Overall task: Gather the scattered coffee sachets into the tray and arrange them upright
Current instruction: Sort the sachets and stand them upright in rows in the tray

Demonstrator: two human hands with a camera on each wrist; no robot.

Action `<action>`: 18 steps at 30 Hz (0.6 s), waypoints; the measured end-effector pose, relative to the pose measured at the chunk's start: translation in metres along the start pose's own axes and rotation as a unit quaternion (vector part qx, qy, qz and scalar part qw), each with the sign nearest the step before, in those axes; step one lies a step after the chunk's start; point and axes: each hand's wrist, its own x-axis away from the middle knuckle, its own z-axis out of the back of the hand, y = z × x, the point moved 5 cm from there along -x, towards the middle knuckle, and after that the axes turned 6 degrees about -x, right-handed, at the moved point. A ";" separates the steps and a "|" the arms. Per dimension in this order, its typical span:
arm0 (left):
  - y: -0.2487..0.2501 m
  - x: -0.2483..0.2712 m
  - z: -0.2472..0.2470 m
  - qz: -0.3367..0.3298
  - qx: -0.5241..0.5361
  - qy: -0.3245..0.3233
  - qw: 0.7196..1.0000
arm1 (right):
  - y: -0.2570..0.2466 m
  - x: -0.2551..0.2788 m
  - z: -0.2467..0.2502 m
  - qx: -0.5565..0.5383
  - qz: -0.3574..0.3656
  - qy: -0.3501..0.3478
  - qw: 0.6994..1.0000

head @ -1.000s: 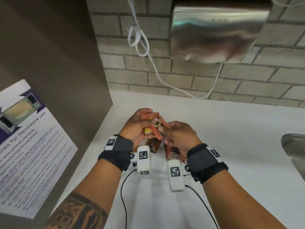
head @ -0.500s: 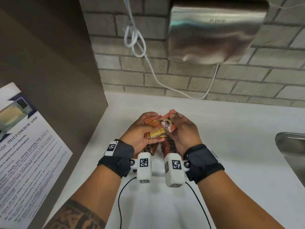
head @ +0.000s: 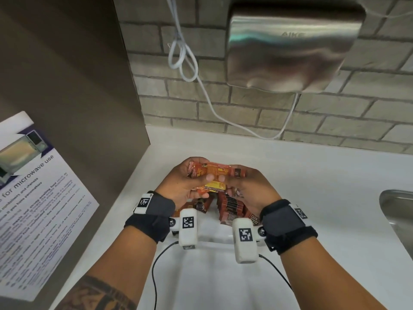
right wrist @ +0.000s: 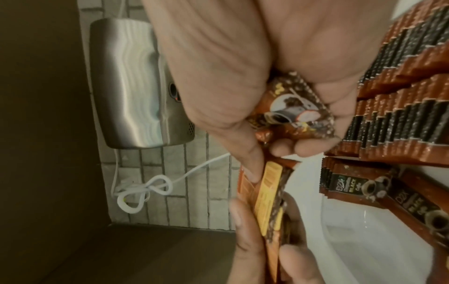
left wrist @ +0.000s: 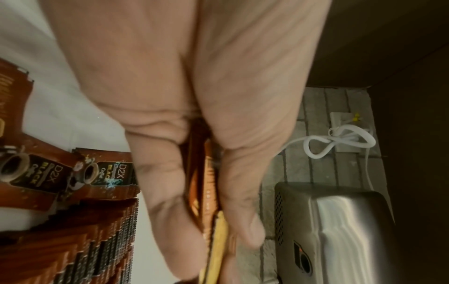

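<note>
Both hands hold one bundle of orange-brown coffee sachets (head: pixel 212 173) above the counter. My left hand (head: pixel 190 182) grips the bundle's left end, thumb on its near face. My right hand (head: pixel 243 186) grips the right end and also keeps a crumpled sachet (right wrist: pixel 289 113) curled in its palm. The bundle's edge (left wrist: pixel 209 192) shows between my left thumb and fingers. Below the hands a row of sachets (head: pixel 232 209) stands upright in the white tray (head: pixel 214 239), most of which my wrists hide. More sachets (left wrist: pixel 107 173) labelled D2X Black Coffee lie flat beside the row.
A steel hand dryer (head: pixel 290 48) hangs on the brick wall, its white cable (head: pixel 183 59) looped to the left. A brown cabinet side (head: pixel 67 108) with a microwave notice (head: pixel 33 198) stands at left. A steel sink rim (head: pixel 400 211) is at right on the white counter (head: pixel 312 175).
The bundle has turned from tilted to lying level between my hands. My right hand has shifted from over the bundle to its right end.
</note>
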 end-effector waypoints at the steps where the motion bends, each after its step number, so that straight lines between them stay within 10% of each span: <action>1: -0.001 0.000 0.001 0.003 0.017 -0.001 1.000 | 0.000 0.000 0.002 -0.007 0.000 0.002 1.000; 6: -0.005 -0.001 0.007 0.022 0.063 0.021 0.998 | -0.020 0.005 0.010 -0.039 0.108 0.055 0.992; 10: -0.005 -0.005 0.011 0.038 0.082 0.045 0.995 | -0.036 0.015 0.001 0.137 0.257 0.069 0.954; 18: 0.001 -0.004 0.010 0.015 0.044 0.044 0.998 | -0.018 0.012 -0.007 0.298 0.274 0.062 0.912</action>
